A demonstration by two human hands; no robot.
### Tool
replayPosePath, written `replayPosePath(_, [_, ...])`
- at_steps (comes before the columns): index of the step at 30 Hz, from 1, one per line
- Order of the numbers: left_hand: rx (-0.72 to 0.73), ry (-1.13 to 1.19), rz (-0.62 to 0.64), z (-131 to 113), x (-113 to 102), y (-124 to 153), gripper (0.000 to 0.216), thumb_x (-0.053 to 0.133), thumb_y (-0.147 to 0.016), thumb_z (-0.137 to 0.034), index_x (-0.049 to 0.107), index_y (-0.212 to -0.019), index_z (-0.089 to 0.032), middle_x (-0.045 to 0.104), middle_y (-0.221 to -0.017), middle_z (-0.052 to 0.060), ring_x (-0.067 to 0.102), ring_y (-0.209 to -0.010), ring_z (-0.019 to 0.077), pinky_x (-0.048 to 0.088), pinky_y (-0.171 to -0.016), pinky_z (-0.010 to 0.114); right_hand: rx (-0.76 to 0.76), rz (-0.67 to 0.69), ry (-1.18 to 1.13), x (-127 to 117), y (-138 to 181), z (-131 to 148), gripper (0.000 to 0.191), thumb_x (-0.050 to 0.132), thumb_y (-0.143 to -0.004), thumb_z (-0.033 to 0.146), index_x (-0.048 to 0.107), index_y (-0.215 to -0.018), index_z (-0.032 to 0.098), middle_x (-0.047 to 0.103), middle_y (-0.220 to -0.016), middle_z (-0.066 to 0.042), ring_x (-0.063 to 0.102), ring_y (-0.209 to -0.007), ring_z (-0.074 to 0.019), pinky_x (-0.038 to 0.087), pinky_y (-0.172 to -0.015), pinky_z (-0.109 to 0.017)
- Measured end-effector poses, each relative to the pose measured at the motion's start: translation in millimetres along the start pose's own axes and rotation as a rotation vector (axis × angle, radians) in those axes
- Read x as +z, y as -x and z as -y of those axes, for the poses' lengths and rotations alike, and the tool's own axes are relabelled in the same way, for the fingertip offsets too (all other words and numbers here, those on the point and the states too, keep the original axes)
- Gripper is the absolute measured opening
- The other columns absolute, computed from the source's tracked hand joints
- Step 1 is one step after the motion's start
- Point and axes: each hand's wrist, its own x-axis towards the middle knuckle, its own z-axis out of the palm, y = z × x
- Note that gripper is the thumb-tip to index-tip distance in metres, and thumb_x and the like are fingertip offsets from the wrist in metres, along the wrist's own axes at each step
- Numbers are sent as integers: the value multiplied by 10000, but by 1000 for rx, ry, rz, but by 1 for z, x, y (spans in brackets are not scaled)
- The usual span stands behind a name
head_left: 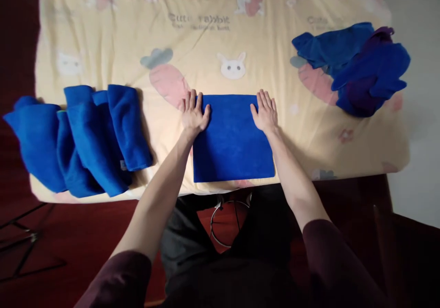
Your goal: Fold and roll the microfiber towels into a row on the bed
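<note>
Currently the folded blue cloth (233, 138) lies flat on the yellow bedsheet (103, 46), at the near edge of the bed and directly in front of the person; all places below are given relative to this cloth. It forms a neat rectangle with straight edges.

Left hand (193, 114): palm down on the cloth's far left corner, fingers extended and slightly spread, thumb lying on the blue surface. It grasps nothing; contact is flat pressure only. Part of the hand overhangs onto the sheet.

Right hand (265, 113): palm down on the far right corner, fingers extended and close together, thumb pointing inward over the cloth. Likewise spread flat, nothing clasped (pressure cannot be judged).

Left of the cloth, well apart: a row of rolled blue towels (79, 138), overlapping one another, reaching the bed's near edge.

Right of the cloth and farther back, well apart: a loose heap of blue and purple cloths (360, 67), crumpled.

Beyond the cloth, just past its far edge: a printed rabbit (233, 66) on the sheet.
</note>
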Motion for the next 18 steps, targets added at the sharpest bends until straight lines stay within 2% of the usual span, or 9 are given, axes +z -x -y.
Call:
replayPosePath(2, [-6,-15,-28,-2,-1,0,758,535,-1116,-465,366,-1698,-11,181,-1844,216,53,-1733,418,-37,-1383,699,-12,-30,22,1,-2,1,701,293,-1170,366,186,-1770,19,170,-1859,-181,52,-1754,-328,-6,-1393,-684])
replayPosePath(5, [97,6,-80,-27,0,18,769,541,-1100,-448,340,-1723,-45,79,-1871,167,-79,-1736,388,-89,-1395,657,-47,-45,52,-1,18,36,731,326,-1159,347,115,-1781,28,62,-1875,-174,-28,-1750,-372,-40,-1367,-734])
replayPosePath(7, [199,28,-41,-49,3,45,736,487,-1112,-454,337,-1739,-99,88,-1877,120,-84,-1740,349,-52,-1409,637,-104,3,55,-4,48,68,752,374,-1148,356,116,-1794,72,55,-1881,-140,-24,-1751,-366,-32,-1383,-708])
replayPosePath(10, [278,44,86,-71,4,97,690,433,-1121,-459,381,-1733,-144,166,-1868,103,12,-1746,331,34,-1421,617,-148,115,42,-11,102,97,718,391,-1150,387,214,-1793,122,168,-1869,-116,94,-1752,-320,37,-1420,-623])
replayPosePath(13, [276,50,154,-68,-6,148,668,431,-1119,-455,415,-1728,-180,208,-1857,89,116,-1743,315,91,-1428,583,-51,123,42,-21,147,91,691,376,-1161,449,309,-1769,128,230,-1853,-131,182,-1739,-302,96,-1426,-580])
replayPosePath(18, [199,18,152,-41,-31,214,664,413,-1123,-440,422,-1724,-158,198,-1853,116,136,-1741,308,120,-1426,569,91,61,63,-35,195,58,680,383,-1161,468,352,-1755,136,231,-1850,-147,181,-1739,-316,142,-1414,-590])
